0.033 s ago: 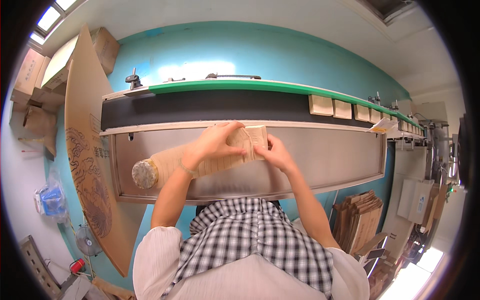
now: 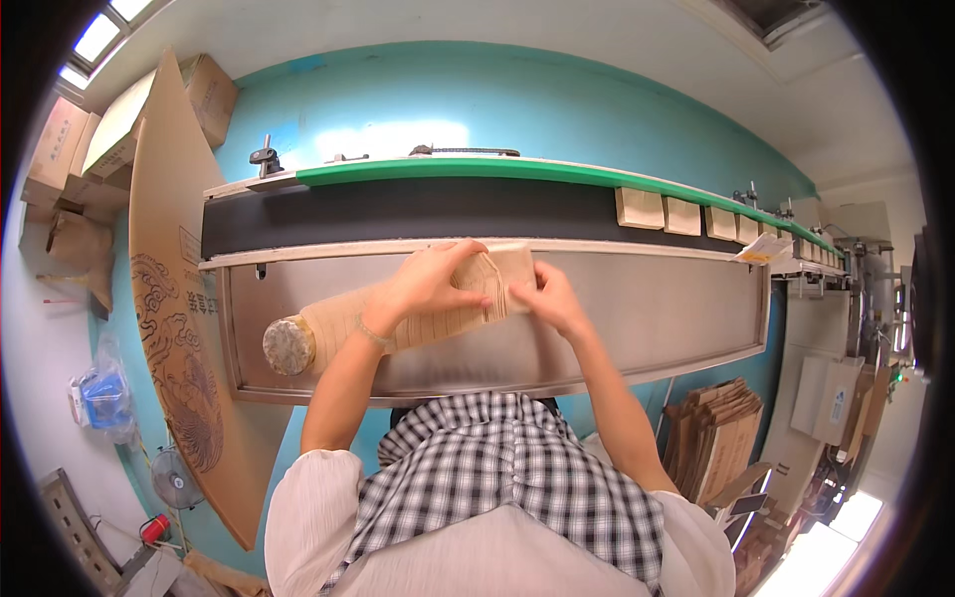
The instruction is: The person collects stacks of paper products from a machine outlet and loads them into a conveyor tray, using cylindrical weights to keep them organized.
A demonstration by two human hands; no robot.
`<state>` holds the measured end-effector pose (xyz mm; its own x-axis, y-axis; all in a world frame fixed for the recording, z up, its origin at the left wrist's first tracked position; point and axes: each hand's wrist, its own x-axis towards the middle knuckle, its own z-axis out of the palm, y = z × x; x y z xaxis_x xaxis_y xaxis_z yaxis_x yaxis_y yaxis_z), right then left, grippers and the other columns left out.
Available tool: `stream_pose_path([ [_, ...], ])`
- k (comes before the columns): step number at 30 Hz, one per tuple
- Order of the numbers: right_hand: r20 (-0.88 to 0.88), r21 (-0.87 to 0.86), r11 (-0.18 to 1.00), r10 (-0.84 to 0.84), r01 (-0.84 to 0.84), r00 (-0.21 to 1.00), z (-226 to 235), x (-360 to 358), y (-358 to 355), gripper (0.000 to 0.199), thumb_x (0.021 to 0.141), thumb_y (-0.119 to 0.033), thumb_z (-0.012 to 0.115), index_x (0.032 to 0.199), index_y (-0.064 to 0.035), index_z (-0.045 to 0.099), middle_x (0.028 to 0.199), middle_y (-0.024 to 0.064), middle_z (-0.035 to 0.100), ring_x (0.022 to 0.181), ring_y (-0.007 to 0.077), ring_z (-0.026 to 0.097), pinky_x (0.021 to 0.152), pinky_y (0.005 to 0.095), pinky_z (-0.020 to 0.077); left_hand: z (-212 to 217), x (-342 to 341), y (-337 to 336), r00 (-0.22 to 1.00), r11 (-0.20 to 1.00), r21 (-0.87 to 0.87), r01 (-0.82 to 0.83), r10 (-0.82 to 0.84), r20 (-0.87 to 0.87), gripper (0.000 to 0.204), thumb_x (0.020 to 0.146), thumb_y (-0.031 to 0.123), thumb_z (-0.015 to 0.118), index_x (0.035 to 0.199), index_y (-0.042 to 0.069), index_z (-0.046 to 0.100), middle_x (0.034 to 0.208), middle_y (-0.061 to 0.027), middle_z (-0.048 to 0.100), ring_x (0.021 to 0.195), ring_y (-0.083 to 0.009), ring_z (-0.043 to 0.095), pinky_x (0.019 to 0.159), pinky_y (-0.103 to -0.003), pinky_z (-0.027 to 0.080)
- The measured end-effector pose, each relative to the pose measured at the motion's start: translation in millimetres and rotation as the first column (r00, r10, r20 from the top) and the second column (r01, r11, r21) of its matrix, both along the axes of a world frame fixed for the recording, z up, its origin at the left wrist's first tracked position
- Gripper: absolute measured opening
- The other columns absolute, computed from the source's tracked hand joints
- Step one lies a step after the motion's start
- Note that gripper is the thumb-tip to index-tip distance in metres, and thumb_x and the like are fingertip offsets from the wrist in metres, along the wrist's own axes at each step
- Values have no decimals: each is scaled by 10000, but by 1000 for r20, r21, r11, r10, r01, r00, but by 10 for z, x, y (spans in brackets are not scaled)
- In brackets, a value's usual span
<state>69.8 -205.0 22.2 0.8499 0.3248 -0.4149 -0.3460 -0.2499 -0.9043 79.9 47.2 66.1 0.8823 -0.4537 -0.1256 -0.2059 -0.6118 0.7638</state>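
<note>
Paper packets point(image 2: 428, 326) in hands point(image 2: 430, 285), dark-printed cardboard point(image 2: 179, 328) at left

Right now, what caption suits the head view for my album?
Left hand and right hand hold a stack of tan paper beside a black conveyor belt.

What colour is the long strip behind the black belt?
The strip is green; head view shows best.
</note>
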Motion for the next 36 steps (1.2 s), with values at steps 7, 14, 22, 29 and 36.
stream_pose_path([
  [7,-360,319,730,-496,604,790,-60,601,-76,426,988,-348,654,1251,-26,559,1106,91,682,972,187,688,795,296,560,3,9,-4,1000,1000,7,18,-18,-5,716,766,513,807,1294,99,558,1170,-201,677,1076,-393,650,901,-443,522],
  [14,119,-66,996,-55,63,991,88,-139,428,413,980,-384,674,1164,-16,639,1030,37,672,863,92,613,735,261,512,-34,-30,51,1000,998,54,7,-8,29,773,741,516,818,1338,107,545,1228,-204,655,1085,-398,647,908,-453,522],
  [22,-307,155,951,-210,267,928,-149,-85,201,336,975,-233,690,1212,-2,629,1053,38,671,913,111,636,789,275,527,60,-60,134,998,997,75,18,-14,-54,769,727,514,828,1333,129,554,1233,-184,660,1071,-390,657,920,-453,520],
  [29,-325,266,794,-459,546,827,-27,504,159,360,976,-262,686,1217,-16,581,1094,92,682,894,153,671,791,295,567,2,-53,134,1000,998,58,-9,8,18,758,717,509,836,1308,120,562,1218,-187,663,1090,-391,650,920,-445,524],
  [36,89,-23,996,-79,81,993,41,-197,637,384,968,-328,698,1166,-5,635,994,58,687,843,106,618,745,267,515,-38,-104,222,999,999,44,-8,6,54,815,688,474,862,1353,119,552,1254,-184,653,1113,-390,645,938,-445,522],
])
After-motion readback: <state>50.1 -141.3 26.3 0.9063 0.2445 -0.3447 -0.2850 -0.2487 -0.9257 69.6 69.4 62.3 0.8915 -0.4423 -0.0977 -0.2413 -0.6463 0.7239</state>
